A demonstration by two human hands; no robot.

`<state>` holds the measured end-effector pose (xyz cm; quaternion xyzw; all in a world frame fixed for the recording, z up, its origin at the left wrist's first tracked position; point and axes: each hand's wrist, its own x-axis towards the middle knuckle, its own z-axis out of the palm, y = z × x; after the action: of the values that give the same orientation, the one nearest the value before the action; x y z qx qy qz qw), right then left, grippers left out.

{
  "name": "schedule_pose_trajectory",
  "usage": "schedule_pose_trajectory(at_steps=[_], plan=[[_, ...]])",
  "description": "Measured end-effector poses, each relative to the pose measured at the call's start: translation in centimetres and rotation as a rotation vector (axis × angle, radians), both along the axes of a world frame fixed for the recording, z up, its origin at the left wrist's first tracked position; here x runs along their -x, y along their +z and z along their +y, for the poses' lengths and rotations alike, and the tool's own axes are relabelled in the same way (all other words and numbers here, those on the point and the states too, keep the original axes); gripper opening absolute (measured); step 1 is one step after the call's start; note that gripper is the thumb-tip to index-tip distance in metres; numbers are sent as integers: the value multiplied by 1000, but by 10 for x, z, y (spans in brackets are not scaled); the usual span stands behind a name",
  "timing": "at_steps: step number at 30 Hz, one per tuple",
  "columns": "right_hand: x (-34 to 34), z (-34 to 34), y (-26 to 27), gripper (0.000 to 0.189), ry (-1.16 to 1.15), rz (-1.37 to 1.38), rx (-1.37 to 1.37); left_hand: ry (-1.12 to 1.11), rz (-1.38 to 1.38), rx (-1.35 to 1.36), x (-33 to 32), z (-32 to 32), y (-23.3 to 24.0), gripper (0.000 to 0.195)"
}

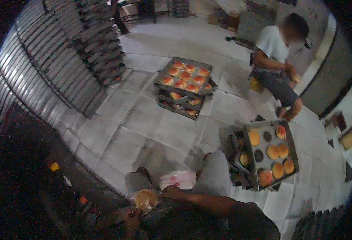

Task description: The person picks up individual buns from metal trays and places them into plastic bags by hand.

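A round bun (pixel 146 199), apparently in clear plastic wrapping, sits over my lap between my two hands. My left hand (pixel 132 214) grips its near left side, though that hand is dark and blurred. At the right edge of the wrapping, my right hand (pixel 172 192) has its fingers curled in on it. Just beyond my right hand lies a flat stack of clear plastic bags (pixel 178 179) with pink-red print. To my right, a metal baking tray (pixel 263 141) carries several golden buns (pixel 273 152), some with red tops, on top of other stacked trays.
Farther ahead on the tiled floor (pixel 140 117) stands another stack of trays (pixel 179 99) with red-topped buns (pixel 185 76). A person (pixel 273 54) sits low at the right, hands around a small item. Tall stacks of dark trays (pixel 101 45) and a ribbed metal shutter (pixel 41 69) rise at left.
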<state>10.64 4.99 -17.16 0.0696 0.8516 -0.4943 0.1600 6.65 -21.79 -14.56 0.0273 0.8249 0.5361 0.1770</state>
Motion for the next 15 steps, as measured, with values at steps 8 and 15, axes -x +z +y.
schedule_pose_trajectory(at_steps=[8,15], plan=[[-79,28,13,41,-666,107,980,-393,123,275,-6,103,31,28],[-216,194,101,56,-1399,670,-498,-1072,1017,697,25,171,-58,28]])
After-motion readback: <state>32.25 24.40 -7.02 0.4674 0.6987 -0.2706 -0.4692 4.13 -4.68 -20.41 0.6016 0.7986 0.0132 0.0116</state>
